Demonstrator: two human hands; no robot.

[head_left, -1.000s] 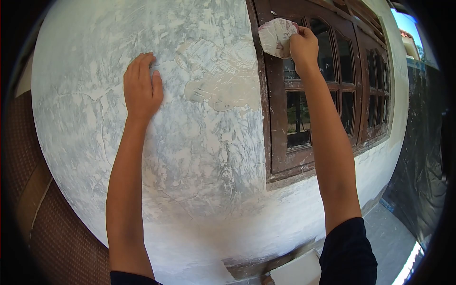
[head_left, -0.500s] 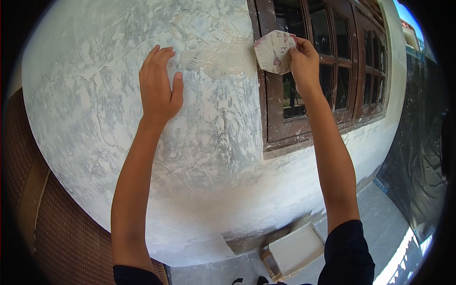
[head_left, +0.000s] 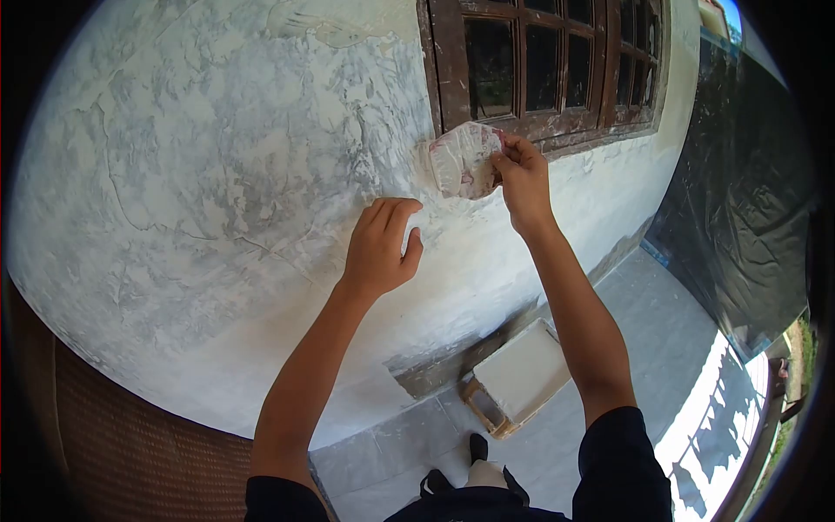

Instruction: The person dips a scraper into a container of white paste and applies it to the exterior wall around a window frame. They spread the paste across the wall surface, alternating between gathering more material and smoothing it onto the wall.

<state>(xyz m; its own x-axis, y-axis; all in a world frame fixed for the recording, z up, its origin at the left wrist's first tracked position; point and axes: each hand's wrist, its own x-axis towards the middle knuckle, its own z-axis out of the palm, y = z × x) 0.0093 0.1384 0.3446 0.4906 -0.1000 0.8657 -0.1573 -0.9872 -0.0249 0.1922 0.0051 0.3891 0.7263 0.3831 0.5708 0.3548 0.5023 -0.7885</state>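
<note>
My right hand (head_left: 524, 180) pinches the right edge of a flat, plaster-smeared piece (head_left: 466, 160) with reddish marks. The piece is just below the lower left corner of the brown window frame (head_left: 452, 70), in front of the wall. To its left, my left hand (head_left: 381, 246) holds nothing, its fingers curved and the thumb apart, close to the wall (head_left: 226, 174). Grey and white patchy plaster covers that wall, with a wetter-looking patch (head_left: 326, 24) near the top.
A shallow tray (head_left: 522, 370) with whitish contents stands on the grey tiled floor (head_left: 417, 435) by the wall's foot. Dark plastic sheeting (head_left: 739, 200) hangs at the right. Woven brown matting (head_left: 148, 444) is at the lower left. My feet show at the bottom.
The view has tilted down. My right hand and the flat piece have gone from over the window to below its corner. My left hand has moved right and lower, nearer the piece.
</note>
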